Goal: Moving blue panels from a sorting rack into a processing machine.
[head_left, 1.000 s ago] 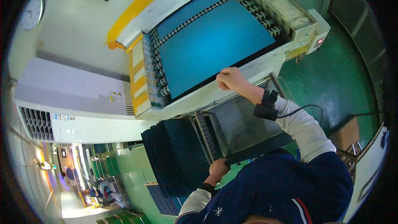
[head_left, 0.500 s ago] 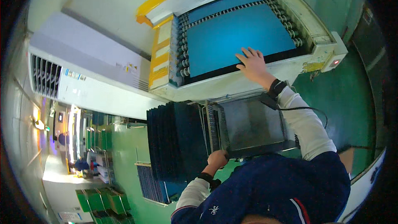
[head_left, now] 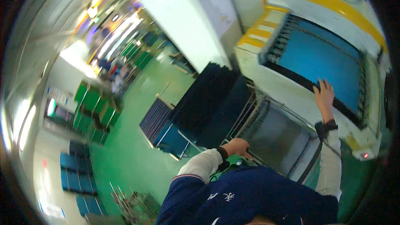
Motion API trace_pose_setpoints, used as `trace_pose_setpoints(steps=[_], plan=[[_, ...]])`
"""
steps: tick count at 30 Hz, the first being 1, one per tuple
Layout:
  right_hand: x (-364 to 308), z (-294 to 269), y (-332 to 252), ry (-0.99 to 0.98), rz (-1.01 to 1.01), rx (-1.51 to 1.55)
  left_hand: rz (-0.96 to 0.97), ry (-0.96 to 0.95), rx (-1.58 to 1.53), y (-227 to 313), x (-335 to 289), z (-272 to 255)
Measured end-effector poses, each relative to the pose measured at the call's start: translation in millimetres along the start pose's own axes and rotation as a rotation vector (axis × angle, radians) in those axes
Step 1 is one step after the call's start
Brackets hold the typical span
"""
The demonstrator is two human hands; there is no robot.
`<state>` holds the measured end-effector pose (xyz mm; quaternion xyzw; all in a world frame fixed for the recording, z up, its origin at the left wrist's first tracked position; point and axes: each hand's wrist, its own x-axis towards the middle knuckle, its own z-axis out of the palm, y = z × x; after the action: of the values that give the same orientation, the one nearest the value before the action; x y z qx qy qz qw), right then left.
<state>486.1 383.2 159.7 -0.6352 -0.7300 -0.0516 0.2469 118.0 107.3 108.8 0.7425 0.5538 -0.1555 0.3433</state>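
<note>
My right hand (head_left: 324,96) reaches forward with fingers spread, its fingertips at the near edge of a flat blue panel (head_left: 321,58). This panel lies on the rollers of a conveyor machine (head_left: 287,79), and nothing shows in the hand. My left hand (head_left: 236,147) is lower, its fingers bent over the near corner of a metal rack cart (head_left: 260,158). A tight row of dark upright panels (head_left: 208,100) stands at the left of the cart.
A tall white cabinet (head_left: 179,12) stands left of the machine. Another rack of thin panels (head_left: 156,116) sits on the green floor (head_left: 129,141). Green crates (head_left: 89,108) and blue stacked bins (head_left: 77,173) line the left side. A metal-framed cart (head_left: 133,204) is at lower left.
My view has swung left, so the machine now appears farther right and tilted. My right hand still reaches to the blue panel's near edge. My left hand remains at the cart's corner.
</note>
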Motion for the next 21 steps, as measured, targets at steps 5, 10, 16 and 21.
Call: trace_pose_setpoints(steps=[5,10,16,21], plan=[[-75,17,-47,0.171,-0.439,0.361,0.066,0.035,-0.107,-24,8,40],[-178,25,-66,-0.597,-0.347,0.67,-0.017,-0.069,-0.169,-10,-6,18],[-274,48,-39,-1.124,-0.135,0.72,-0.013,0.029,-0.105,1,-24,0],[-289,16,-66,-1.238,0.028,0.71,0.035,0.033,-0.147,-17,6,20]])
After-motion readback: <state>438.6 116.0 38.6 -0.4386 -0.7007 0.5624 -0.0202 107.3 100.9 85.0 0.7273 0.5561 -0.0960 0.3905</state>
